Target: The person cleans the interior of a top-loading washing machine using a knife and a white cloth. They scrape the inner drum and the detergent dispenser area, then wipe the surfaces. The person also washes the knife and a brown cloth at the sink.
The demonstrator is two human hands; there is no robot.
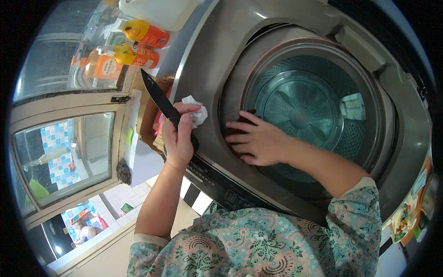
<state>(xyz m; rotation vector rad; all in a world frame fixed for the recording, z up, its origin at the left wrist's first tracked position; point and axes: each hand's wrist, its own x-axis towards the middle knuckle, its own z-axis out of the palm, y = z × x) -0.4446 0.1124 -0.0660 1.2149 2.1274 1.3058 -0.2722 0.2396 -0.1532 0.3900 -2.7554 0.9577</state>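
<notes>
My left hand point(179, 141) is closed around the handle of a black knife point(158, 96), whose blade points up and to the left. A crumpled white tissue point(200, 116) shows by its fingertips, at the grey edge of a top-loading washing machine point(199, 69). With fingers spread, my right hand point(264, 142) rests against the left side of the tub's rim. Part of its fingertips dips toward the gap beside the ring, and a small dark bit shows near the index finger. Inside is the perforated drum point(300, 104) with a pale panel point(352, 107) on its wall.
Left of the machine stand a cardboard box point(151, 111), several orange and yellow bottles point(140, 56) and a large whitish jug point(161, 13). A framed window point(64, 157) borders the left side. Cloths and packets point(408, 207) lie at the far right.
</notes>
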